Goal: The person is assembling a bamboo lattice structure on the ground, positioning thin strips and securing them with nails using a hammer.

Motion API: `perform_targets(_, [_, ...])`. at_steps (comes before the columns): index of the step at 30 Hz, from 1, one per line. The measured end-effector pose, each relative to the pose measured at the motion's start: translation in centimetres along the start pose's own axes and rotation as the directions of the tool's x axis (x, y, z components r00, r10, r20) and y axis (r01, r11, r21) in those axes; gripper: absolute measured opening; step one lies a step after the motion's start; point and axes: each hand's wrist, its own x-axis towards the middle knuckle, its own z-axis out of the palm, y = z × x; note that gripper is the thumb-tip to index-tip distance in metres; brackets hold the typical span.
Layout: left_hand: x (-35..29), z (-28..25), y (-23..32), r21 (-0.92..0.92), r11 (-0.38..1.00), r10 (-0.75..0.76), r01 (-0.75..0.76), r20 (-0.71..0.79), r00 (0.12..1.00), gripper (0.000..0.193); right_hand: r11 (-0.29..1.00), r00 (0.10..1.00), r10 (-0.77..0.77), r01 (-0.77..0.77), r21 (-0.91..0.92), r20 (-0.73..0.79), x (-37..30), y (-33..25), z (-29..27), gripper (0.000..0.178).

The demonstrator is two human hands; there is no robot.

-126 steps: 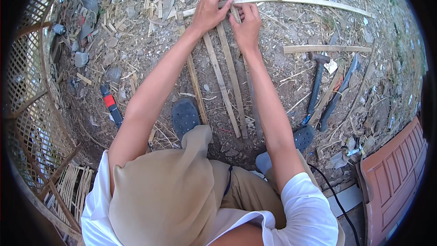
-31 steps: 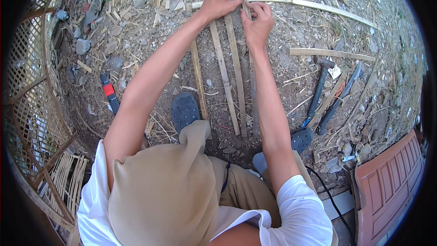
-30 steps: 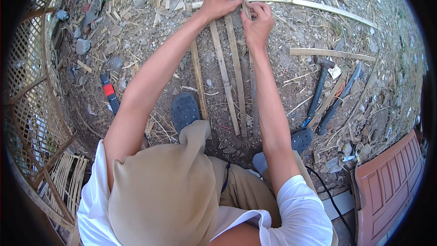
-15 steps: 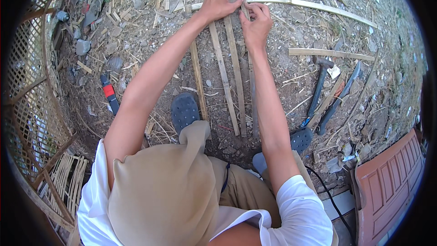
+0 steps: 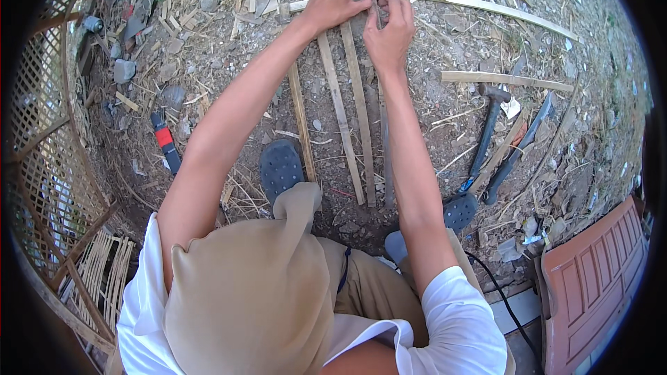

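Note:
Both hands meet at the far ends of the slats, fingertips close together over a long pale wooden crosspiece (image 5: 500,8). My left hand (image 5: 340,1) is closed in a pinch, thumb and index finger together. Beside it, my right hand (image 5: 388,33) is also pinched. Whatever lies between the fingertips is too small to make out. Several narrow wooden slats run from under the hands toward me: a left one (image 5: 302,128), two middle ones (image 5: 338,114) (image 5: 360,107), and a greyer one (image 5: 386,149) partly hidden by my right forearm.
To the right lie a short slat (image 5: 507,80), a hammer (image 5: 488,128) and a long dark-handled blade (image 5: 520,149). A red-and-black tool (image 5: 165,140) rests at the left. Woven lattice (image 5: 45,111) stands at the left edge, and a brown panel (image 5: 597,278) at the lower right.
My hands stay at the same spot. The fingertips have shifted slightly, with the right index finger a little higher now. The slats look unmoved.

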Motion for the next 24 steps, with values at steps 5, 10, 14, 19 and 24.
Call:
perform_targets(5, [0.0,-0.2,0.4,-0.016,1.0,-0.02,0.02,0.035,0.999,0.028,0.999,0.998,-0.046,0.045,0.027,0.042,-0.2,0.4,-0.1,0.043])
perform_targets(10, [0.4,-0.6,0.8,0.026,1.0,0.005,-0.006,0.057,0.998,0.028,0.989,0.989,-0.146,0.147,-0.018,0.038,-0.4,0.3,-0.3,0.047])
perform_targets(14, [0.5,-0.8,0.2,0.033,0.999,0.023,-0.026,0.082,0.996,0.03,0.988,0.987,-0.152,0.153,-0.021,0.042,-0.4,-0.2,-0.4,0.045])
perform_targets(19, [0.8,-0.9,0.7,0.076,0.997,-0.002,-0.008,0.131,0.991,0.033,0.988,0.988,-0.155,0.155,-0.008,0.014,-0.4,0.1,-0.3,0.041])
perform_targets(24, [0.6,-0.8,1.1,0.083,0.996,0.011,-0.017,0.08,0.997,0.032,0.985,0.985,-0.171,0.171,-0.01,0.017,-0.5,0.1,-0.3,0.044])
